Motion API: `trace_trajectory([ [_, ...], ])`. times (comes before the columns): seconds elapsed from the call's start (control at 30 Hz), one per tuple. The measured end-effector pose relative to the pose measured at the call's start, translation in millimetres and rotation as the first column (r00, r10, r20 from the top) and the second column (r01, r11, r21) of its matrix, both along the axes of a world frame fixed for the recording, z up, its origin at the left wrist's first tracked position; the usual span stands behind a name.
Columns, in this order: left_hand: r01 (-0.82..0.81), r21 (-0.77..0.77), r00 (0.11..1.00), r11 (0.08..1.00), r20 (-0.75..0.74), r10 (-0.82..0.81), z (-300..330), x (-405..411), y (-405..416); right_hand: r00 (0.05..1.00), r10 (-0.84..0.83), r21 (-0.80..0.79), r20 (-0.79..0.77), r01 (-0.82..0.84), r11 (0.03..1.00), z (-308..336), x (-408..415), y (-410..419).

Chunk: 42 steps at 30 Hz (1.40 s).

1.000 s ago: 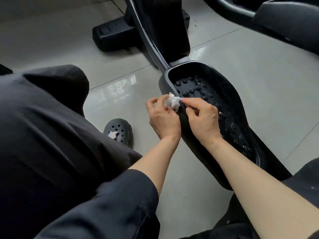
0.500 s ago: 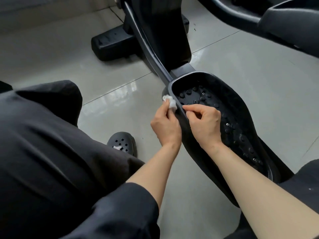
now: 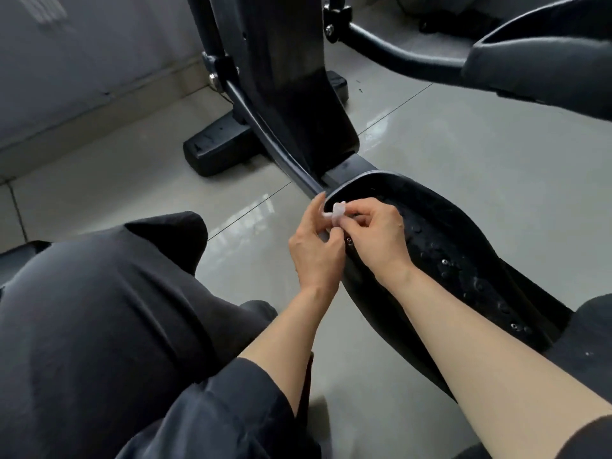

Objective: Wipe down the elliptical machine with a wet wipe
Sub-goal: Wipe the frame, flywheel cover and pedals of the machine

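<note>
A small crumpled white wet wipe [image 3: 336, 213] sits between my two hands, just above the front left rim of the black studded foot pedal [image 3: 463, 246] of the elliptical machine [image 3: 288, 94]. My right hand [image 3: 377, 236] pinches the wipe with curled fingers, over the pedal's rim. My left hand [image 3: 314, 250] is beside it on the left, its thumb and a finger at the wipe's lower end while its index finger points up straight. How firmly the left hand holds the wipe is hidden.
The machine's black column and crank arm [image 3: 265, 134] rise behind the pedal, with a floor foot [image 3: 218, 150] at the left. A second pedal [image 3: 543, 61] hangs at the upper right. My knee in dark trousers [image 3: 99, 293] fills the lower left. Glossy floor tiles surround everything.
The wipe has gone from my left hand's fingers into my right hand's pinch, and both hands have come together above the pedal's front rim. The camera has tilted up.
</note>
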<state>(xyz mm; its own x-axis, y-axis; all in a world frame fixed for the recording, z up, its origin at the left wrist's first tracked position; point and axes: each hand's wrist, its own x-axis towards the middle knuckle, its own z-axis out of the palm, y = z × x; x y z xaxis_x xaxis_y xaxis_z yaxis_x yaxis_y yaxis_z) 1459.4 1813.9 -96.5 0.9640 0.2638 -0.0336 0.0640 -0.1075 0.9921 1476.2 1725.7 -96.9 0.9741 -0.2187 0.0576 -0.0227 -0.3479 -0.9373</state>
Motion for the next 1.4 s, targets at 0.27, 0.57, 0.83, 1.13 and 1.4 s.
trace_trajectory([
  [0.27, -0.005, 0.119, 0.985, 0.993, -0.169, 0.025, -21, 12, -2, 0.968, 0.247, -0.299, 0.039, -0.225, 0.927, -30, 2, -20],
  [0.57, -0.126, 0.100, 0.986, 0.987, -0.097, 0.136, -40, 13, -18, 0.915, 0.276, -0.641, 0.294, -0.025, 0.767, -61, 30, -38],
  [0.83, -0.190, 0.126, 0.973, 0.974, -0.106, 0.204, -38, 14, -25, 0.944, 0.259, -0.719, 0.205, -0.034, 0.694, -60, 49, -56],
  [1.13, -0.259, 0.069, 0.944, 0.963, -0.195, 0.268, -36, 20, -33, 0.909, 0.345, -0.655, 0.232, -0.116, 0.746, -52, 53, -20],
  [1.4, -0.239, 0.172, 0.950, 0.956, -0.164, 0.267, -38, 20, -36, 0.976, 0.202, -0.633, 0.088, -0.102, 0.767, -46, 54, -49],
])
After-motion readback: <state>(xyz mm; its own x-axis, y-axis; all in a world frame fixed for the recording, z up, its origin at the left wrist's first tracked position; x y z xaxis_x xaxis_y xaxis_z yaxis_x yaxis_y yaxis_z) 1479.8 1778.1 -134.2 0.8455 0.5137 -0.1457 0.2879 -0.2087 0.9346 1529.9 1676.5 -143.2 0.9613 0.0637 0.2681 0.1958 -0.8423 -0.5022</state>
